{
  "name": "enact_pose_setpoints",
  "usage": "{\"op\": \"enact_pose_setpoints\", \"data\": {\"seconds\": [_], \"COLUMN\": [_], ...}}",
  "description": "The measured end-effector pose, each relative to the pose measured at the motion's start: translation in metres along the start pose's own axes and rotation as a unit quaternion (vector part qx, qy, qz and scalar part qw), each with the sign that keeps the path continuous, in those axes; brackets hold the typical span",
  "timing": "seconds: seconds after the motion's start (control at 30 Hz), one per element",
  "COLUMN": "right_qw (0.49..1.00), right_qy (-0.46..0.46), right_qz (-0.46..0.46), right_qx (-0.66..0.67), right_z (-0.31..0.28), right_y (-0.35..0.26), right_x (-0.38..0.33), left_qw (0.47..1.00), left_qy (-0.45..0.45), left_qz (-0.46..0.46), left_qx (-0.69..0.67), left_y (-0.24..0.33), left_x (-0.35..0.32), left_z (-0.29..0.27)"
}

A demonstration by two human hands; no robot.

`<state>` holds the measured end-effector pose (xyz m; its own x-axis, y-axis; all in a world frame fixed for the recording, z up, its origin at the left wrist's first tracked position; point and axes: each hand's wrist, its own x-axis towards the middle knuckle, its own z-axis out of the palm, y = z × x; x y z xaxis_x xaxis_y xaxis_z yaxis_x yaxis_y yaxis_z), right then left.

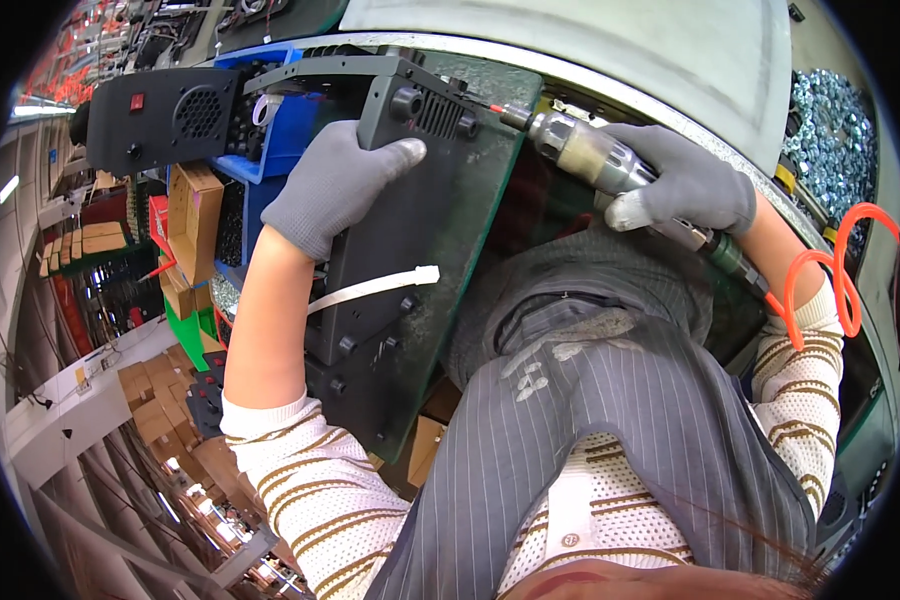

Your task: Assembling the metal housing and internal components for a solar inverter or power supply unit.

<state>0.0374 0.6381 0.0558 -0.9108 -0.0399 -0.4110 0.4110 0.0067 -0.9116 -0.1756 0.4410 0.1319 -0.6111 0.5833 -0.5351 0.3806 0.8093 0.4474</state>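
Observation:
My left hand (340, 185), in a grey glove, grips the edge of a black plastic housing (420, 165). Its thumb lies over the front, and the other fingers are mostly hidden. The housing has vent slots and round feet, with a long dark bar along its top. In my right hand (695, 185), also gloved in grey, is a metal air screwdriver (585, 150). Its red-tipped bit points left at the housing's upper right corner; I cannot tell whether they touch. A white strap (380, 285) lies across the dark surfaces below my left wrist.
At the left stands another black unit (155, 118) with a red switch and round grille. Behind it are blue bins (288, 140) and a cardboard box (192, 215). A coiled orange air hose (835, 265) hangs at the right, with a heap of small metal parts (832, 125) beyond.

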Motion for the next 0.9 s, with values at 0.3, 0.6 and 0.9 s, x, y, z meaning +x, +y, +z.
{"op": "enact_pose_setpoints", "data": {"seconds": [0.3,0.6,0.9], "right_qw": [1.000,0.999,0.991], "right_qy": [-0.010,-0.039,-0.002], "right_qz": [0.002,-0.014,-0.030], "right_qx": [-0.006,-0.006,-0.130], "right_z": [-0.004,-0.014,-0.014], "right_y": [0.001,0.004,0.001], "right_x": [0.010,0.018,0.021], "left_qw": [0.999,0.998,0.997], "left_qy": [0.002,-0.052,-0.075], "left_qz": [-0.013,0.039,0.026], "left_qx": [-0.042,-0.024,0.019], "left_y": [0.005,-0.009,-0.004], "left_x": [-0.005,0.004,0.005], "left_z": [0.005,-0.005,-0.007]}}
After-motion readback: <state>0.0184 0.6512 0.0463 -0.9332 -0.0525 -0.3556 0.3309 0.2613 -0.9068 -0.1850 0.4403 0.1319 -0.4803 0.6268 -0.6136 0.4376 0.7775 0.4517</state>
